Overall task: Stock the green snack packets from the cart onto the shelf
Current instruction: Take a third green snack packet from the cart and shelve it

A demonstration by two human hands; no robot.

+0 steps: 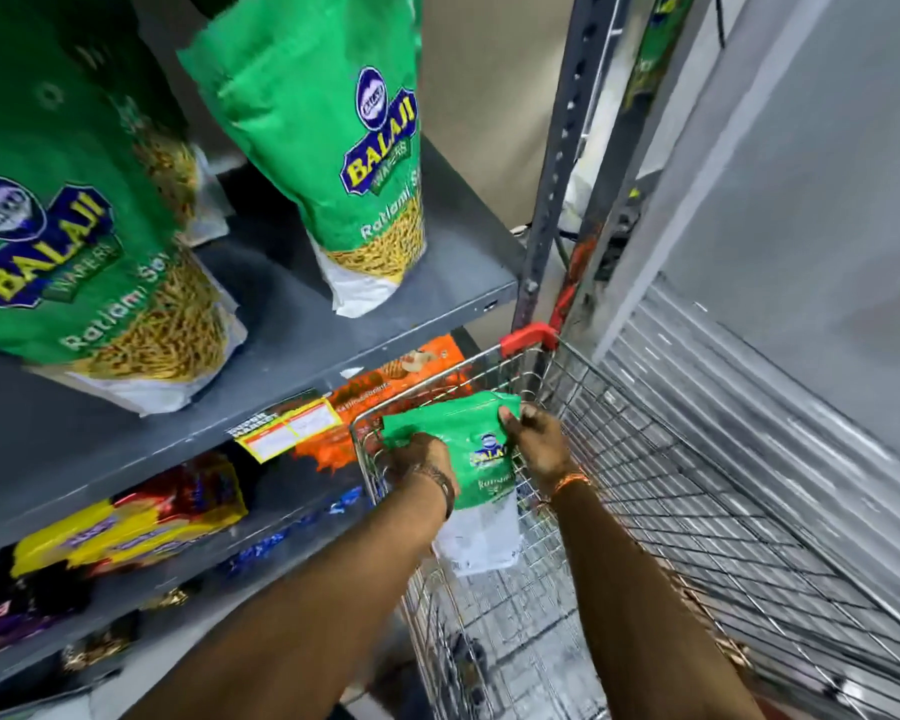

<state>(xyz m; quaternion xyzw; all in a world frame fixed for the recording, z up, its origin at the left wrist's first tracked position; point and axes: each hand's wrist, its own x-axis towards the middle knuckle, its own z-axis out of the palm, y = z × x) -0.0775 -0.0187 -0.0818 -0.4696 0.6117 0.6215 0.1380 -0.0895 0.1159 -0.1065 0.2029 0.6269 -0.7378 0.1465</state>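
Two green snack packets (89, 241) (354, 148) stand upright on the grey shelf (292, 324) at the far left. Below them, the left hand (419, 457) pinches the left edge of a third green packet (481, 459), and the right hand (539, 441) grips its top right corner. Both hands hold that packet above the wire cart (697, 511) at the right.
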